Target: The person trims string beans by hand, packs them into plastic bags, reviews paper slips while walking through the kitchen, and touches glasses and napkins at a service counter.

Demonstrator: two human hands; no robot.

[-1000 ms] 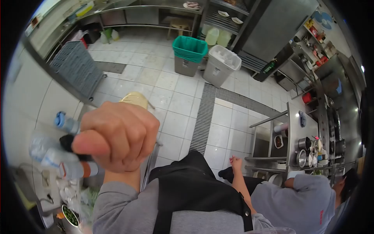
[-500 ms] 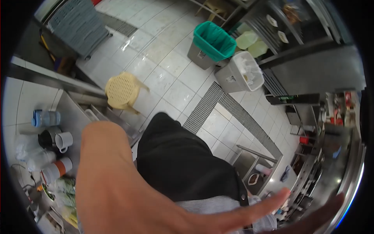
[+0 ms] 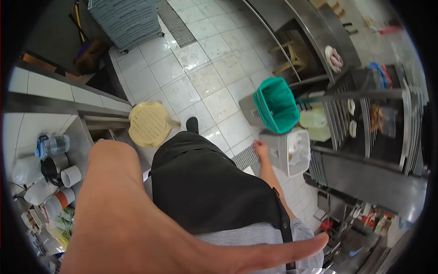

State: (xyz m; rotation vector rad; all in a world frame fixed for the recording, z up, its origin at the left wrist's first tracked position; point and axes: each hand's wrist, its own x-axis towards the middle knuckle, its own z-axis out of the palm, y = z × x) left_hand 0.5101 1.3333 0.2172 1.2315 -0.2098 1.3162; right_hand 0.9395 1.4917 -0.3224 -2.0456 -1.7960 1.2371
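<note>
My left arm is raised very near the camera, its bent elbow at the left. My left hand (image 3: pixel 191 246) fills the lower frame with one digit stretched out to the right over the grey shirt. Its other fingers lie outside the frame, and nothing shows in its grasp. My right arm hangs down beside the black apron (image 3: pixel 205 182). At its end my right hand (image 3: pixel 261 150) looks small, fingers curled in, with nothing visible in it. Closest to that hand is a grey bin (image 3: pixel 273 142) with a white liner; whether they touch I cannot tell.
A yellow plastic stool (image 3: pixel 149 124) stands on the tiled floor (image 3: pixel 196 80). Beyond are a green-lined bin (image 3: pixel 279 105) and stacked grey crates (image 3: pixel 125 23). A steel counter (image 3: pixel 84 137) at left carries a white mug (image 3: pixel 71 176) and a water jug (image 3: pixel 57 145). Steel racks (image 3: pixel 337 132) line the right.
The view has turned, bringing my right arm and a dark shoe into sight. Both bins now appear lower in the frame. A second finger of my left hand has left the view.
</note>
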